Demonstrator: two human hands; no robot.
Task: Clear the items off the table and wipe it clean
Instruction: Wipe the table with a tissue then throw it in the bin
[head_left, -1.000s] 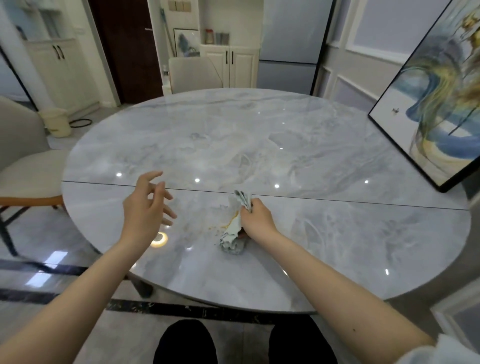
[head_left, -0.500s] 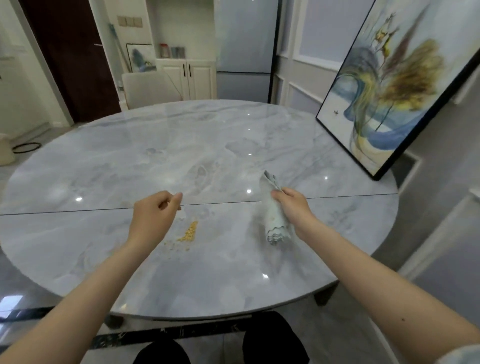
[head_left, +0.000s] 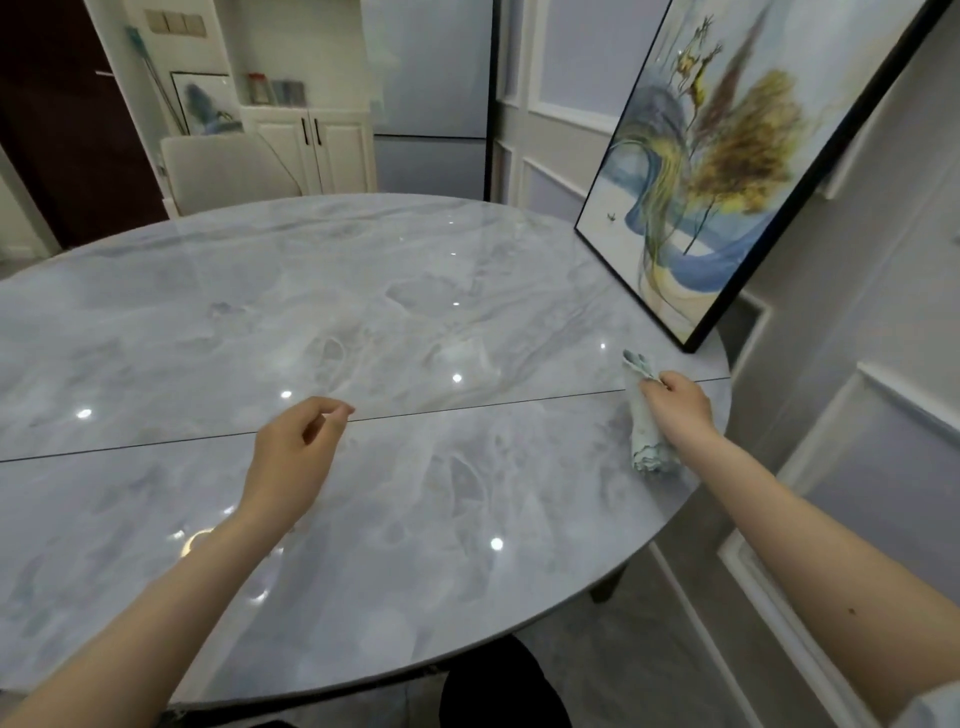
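Change: half a second ago a small heap of yellow crumbs lay on the marble near the left hand; no crumbs show now. The right hand and its cloth have slid from beside the seam's middle out toward the table's right rim, close to the framed painting.
Cloth: one pale green rolled cloth (head_left: 643, 431), lying on the round marble table (head_left: 363, 322) across the dark seam line, its lower end bunched just inside the right edge.
Right hand: the right hand (head_left: 678, 410) grips the cloth's upper part, fingers curled round it, knuckles up, forearm stretched out over the table's edge.
Left hand: the left hand (head_left: 293, 457) is above the tabletop near the seam, holding nothing, fingers loosely curled with thumb and forefinger close together; whether it touches the surface I cannot tell.
Counts: two hands, one cloth, one table, one framed painting (head_left: 727, 171) leaning at the table's far right, one pale chair (head_left: 223, 171) behind the table.
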